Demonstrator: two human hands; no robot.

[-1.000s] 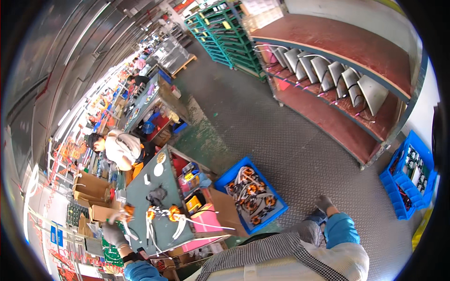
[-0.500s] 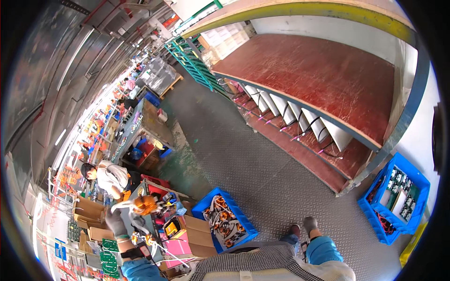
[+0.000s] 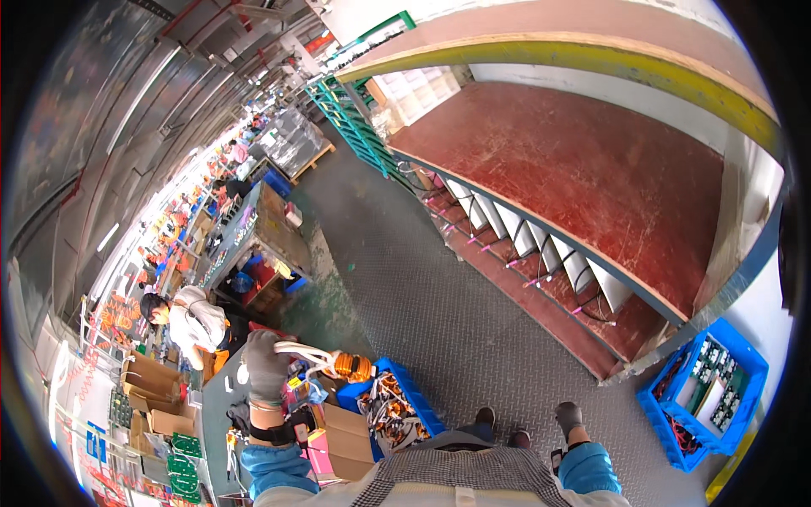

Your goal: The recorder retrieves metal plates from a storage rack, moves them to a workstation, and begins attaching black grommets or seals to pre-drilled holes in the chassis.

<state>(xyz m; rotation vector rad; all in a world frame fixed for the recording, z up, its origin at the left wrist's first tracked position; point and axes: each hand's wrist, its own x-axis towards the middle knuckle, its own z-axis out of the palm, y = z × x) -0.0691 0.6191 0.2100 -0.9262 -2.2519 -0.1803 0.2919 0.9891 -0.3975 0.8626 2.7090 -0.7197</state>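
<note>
In a grey glove, my left hand is closed around thick white leads. An orange-wound coil hangs out to the right at their end. The coil is over the near left corner of a blue bin, which contains several similar orange and white parts. Also gloved in grey, my right hand hangs low above the metal floor, beside my shoes. Its fingers are too small and unclear to make out.
On the left, a workbench holds cardboard boxes and green circuit boards. A person in a light top works there. A red-topped shelf with white panels below stands ahead. Stacked blue crates sit at right.
My left hand has swung right with the coil, from above the workbench to the blue bin's edge. My right hand has shifted slightly. The view has turned a little.
</note>
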